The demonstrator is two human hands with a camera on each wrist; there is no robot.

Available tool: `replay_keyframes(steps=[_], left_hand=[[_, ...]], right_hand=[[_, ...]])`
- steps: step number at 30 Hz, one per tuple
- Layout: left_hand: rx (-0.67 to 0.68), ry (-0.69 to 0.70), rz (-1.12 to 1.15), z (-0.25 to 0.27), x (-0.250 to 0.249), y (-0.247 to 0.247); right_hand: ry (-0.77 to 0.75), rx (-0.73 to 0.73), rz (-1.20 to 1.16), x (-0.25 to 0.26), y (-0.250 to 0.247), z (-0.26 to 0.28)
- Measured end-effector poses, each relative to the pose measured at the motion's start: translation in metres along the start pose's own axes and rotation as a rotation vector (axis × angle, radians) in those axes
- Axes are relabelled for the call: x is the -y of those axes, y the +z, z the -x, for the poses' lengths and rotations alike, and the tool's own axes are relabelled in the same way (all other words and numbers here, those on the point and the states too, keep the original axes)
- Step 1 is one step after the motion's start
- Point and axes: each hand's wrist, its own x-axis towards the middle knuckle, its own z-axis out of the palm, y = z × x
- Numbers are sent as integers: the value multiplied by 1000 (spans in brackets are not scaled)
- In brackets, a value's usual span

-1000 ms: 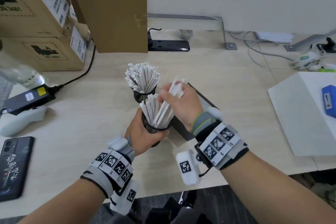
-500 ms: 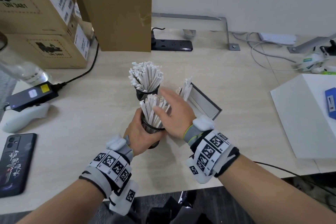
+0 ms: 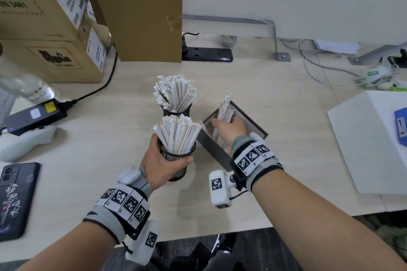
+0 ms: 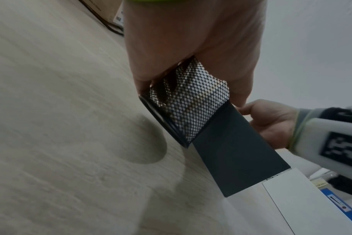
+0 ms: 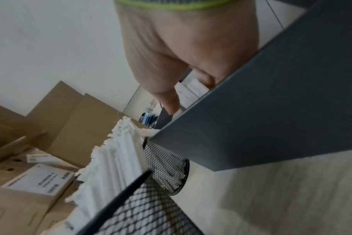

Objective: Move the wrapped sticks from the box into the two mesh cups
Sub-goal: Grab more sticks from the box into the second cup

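Note:
Two black mesh cups stand mid-table, both packed with white wrapped sticks. My left hand (image 3: 160,160) grips the near cup (image 3: 179,157) around its side; the left wrist view shows its mesh (image 4: 191,103) between my fingers. The far cup (image 3: 176,111) stands just behind it, untouched. To the right lies the dark grey box (image 3: 214,148), with wrapped sticks (image 3: 224,108) leaning against its far end. My right hand (image 3: 229,126) reaches into the box, thumb on one side of the bundle and fingers curled on the other. The box wall (image 5: 271,111) hides my fingertips in the right wrist view.
Cardboard boxes (image 3: 55,28) are stacked at the back left, with a black power strip (image 3: 207,54) beside them. A phone (image 3: 15,198), a white controller (image 3: 26,141) and a black adapter (image 3: 35,114) lie at the left. A white box (image 3: 374,149) sits at the right, cables behind it.
My right hand left the sticks in the near cup and moved right, down into the box. My left hand kept hold of the near cup.

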Motion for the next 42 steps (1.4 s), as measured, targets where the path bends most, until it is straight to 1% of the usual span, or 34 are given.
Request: replay_keyframes(steps=[2, 4, 8, 13, 15, 17, 20, 22, 24, 26, 28, 34, 39, 42], left_hand=[[7, -3, 15, 2, 1, 0], [8, -4, 24, 3, 1, 0], [8, -8, 33, 3, 3, -1], [8, -4, 7, 0, 1, 0], [3, 3, -13, -2, -3, 2], [4, 7, -30, -3, -5, 4], [15, 9, -35, -3, -6, 6], [19, 8, -34, -3, -7, 7], [21, 10, -34, -3, -8, 8], [28, 18, -33, -3, -8, 11], [32, 19, -32, -3, -7, 11], [43, 37, -30, -2, -12, 16], [44, 62, -16, -3, -19, 18], [36, 61, -17, -2, -18, 16]], right_hand=[[-38, 81, 67, 6, 1, -3], [-38, 122, 109, 8, 3, -3], [2, 104, 151, 7, 5, -6], [-50, 124, 142, -1, -2, -5], [-49, 95, 137, 1, -7, -5], [-58, 29, 56, 7, -12, -6], [-118, -74, -76, 11, -22, -9], [-181, -82, -185, 15, -28, -10], [-230, -51, -355, 23, -34, -8], [-230, -6, -492, 30, -40, -3], [-239, 9, -499, 32, -40, -1], [-321, -48, -287, 23, -38, 0], [-361, -52, -286, 20, -39, 2], [-363, -39, -230, 13, -38, 1]])
